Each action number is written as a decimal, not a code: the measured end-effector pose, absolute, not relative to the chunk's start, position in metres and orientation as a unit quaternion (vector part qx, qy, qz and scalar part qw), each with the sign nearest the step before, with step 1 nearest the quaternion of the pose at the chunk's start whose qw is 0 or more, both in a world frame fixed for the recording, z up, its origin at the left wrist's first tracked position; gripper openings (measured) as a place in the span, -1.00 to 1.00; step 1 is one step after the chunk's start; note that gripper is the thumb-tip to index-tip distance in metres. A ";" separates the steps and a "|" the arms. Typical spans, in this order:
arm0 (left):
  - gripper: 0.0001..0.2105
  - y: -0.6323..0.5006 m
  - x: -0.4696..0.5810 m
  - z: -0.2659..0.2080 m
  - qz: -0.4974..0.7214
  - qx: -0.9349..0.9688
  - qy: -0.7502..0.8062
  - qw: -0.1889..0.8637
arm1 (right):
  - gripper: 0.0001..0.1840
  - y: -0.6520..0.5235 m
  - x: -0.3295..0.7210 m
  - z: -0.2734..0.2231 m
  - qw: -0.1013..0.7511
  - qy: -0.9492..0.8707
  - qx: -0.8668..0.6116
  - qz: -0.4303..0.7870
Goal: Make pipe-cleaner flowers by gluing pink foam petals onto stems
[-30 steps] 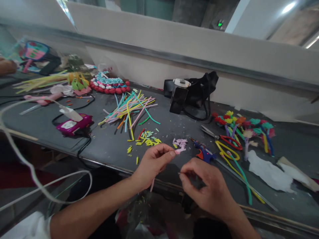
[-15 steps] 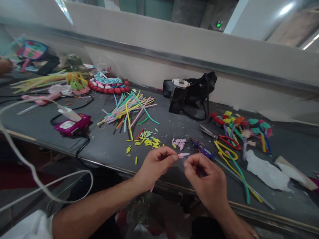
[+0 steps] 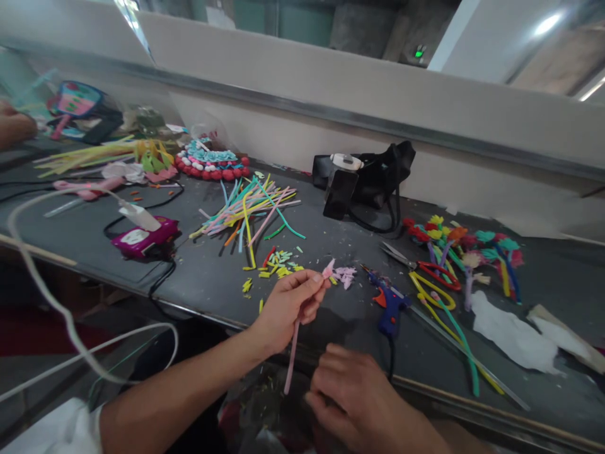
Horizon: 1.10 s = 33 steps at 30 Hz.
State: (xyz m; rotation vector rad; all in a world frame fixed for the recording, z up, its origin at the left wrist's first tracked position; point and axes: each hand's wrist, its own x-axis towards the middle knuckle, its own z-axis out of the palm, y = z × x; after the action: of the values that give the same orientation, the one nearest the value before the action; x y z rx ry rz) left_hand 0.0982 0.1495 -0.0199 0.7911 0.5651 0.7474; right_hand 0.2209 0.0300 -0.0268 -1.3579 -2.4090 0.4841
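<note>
My left hand (image 3: 293, 309) is closed in a pinch around a pink pipe cleaner (image 3: 292, 362). Its stem hangs below the fist, and small light-pink petal-like pieces (image 3: 329, 268) stick up at its tip above my fingertips. My right hand (image 3: 354, 397) is apart from it, low over the table's front edge, fingers curled in and nothing showing in them. A blue glue gun (image 3: 391, 309) lies on the table just above the right hand. Short lilac cut pieces (image 3: 345, 276) are piled beside the left fingertips, with yellow pieces (image 3: 286, 271) further left.
Loose pipe cleaners (image 3: 250, 208) lie mid-table. On the right are scissors (image 3: 432, 270), finished fuzzy flowers (image 3: 472, 243) and crumpled white paper (image 3: 515, 331). A black bag (image 3: 382, 173) stands behind. To the left are a purple power socket (image 3: 146, 238) with cables and another person's hand (image 3: 16, 126).
My right hand has left the pink tip and dropped down toward the table edge, uncovering the glue gun. The left hand has turned the tip upward. The view has shifted slightly.
</note>
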 end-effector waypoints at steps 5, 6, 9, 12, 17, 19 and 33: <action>-0.77 0.149 0.098 -0.018 0.344 0.361 0.264 0.825 | -0.72 0.029 0.224 -0.048 0.169 -0.841 -0.506 0.089; -0.77 0.149 0.097 -0.018 0.343 0.359 0.262 0.828 | -0.79 0.028 0.225 -0.050 0.186 -0.834 -0.513 0.085; -0.78 0.149 0.097 -0.018 0.336 0.357 0.254 0.834 | -0.85 0.026 0.225 -0.051 0.236 -0.815 -0.523 0.080; -0.78 0.150 0.098 -0.018 0.324 0.361 0.245 0.839 | -0.81 0.025 0.227 -0.049 0.245 -0.819 -0.513 0.080; -0.80 0.148 0.097 -0.020 0.316 0.390 0.228 0.834 | -0.77 0.026 0.248 -0.041 0.252 -0.812 -0.524 0.052; -0.81 0.147 0.097 -0.020 0.327 0.400 0.226 0.826 | -0.76 0.026 0.265 -0.037 0.281 -0.774 -0.567 0.019; -0.83 0.144 0.101 -0.019 0.314 0.380 0.237 0.837 | -0.46 0.037 0.341 -0.050 0.115 -0.429 -0.895 0.034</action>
State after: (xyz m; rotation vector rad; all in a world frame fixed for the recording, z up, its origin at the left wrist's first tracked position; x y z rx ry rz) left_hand 0.1010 0.1436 -0.0193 0.8045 0.5015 0.6647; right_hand 0.3410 0.0369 -0.0500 -2.6246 -1.2577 0.0982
